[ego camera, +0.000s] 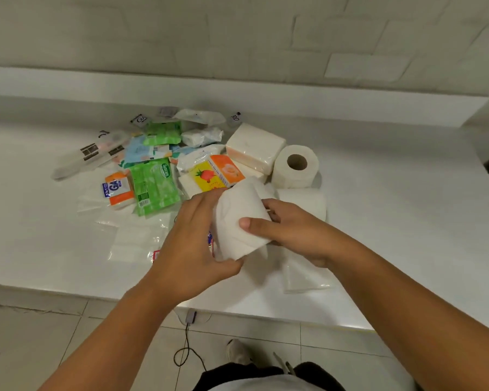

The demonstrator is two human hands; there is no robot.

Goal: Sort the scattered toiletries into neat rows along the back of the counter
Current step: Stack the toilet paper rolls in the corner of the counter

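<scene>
Counter (pixel 401 215): roll (pixel 236 221) between left hand (pixel 192 249), right hand (pixel 297 235)

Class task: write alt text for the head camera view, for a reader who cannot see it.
A person's left hand and right hand grip a white toilet paper roll over a white counter. Behind lie scattered toiletries: a green plastic wipes packet, a wrapped white tissue block and a second white toilet roll.

Pale brick-pattern wall (pixel 237 38) up top, white ledge (pixel 322 105) beneath it, glossy white counter (pixel 407 221) below, and light floor tiles (pixel 40 334) with a thin black cable (pixel 185 351) looping down.
</scene>
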